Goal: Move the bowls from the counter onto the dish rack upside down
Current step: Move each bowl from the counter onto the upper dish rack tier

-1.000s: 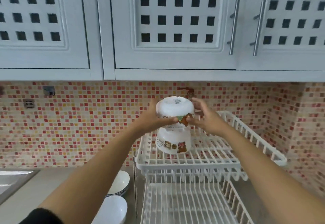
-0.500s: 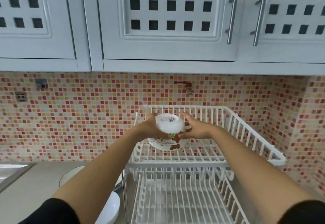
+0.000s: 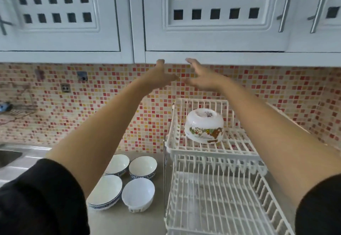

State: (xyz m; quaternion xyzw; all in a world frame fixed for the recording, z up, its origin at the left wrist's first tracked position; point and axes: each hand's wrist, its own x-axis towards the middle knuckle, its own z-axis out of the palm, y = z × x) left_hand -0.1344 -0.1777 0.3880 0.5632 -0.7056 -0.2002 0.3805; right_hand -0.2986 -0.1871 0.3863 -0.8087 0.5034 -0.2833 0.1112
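Stacking done, four bowls left on the worktop [image 3: 118, 221].
Left hand [image 3: 160, 77] and right hand [image 3: 201, 77] hover empty, fingers spread; cartoon bowl [image 3: 203, 128] sits inverted on the dish rack [image 3: 238, 149], slightly tilted, so it could slide on the wires.

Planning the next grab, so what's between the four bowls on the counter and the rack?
Head view: only a bare strip of counter separates the bowls from the rack.

upturned bowl [image 3: 203, 125] on rack's top shelf [image 3: 238, 143], four bowls [image 3: 127, 181] left on counter [image 3: 129, 221]
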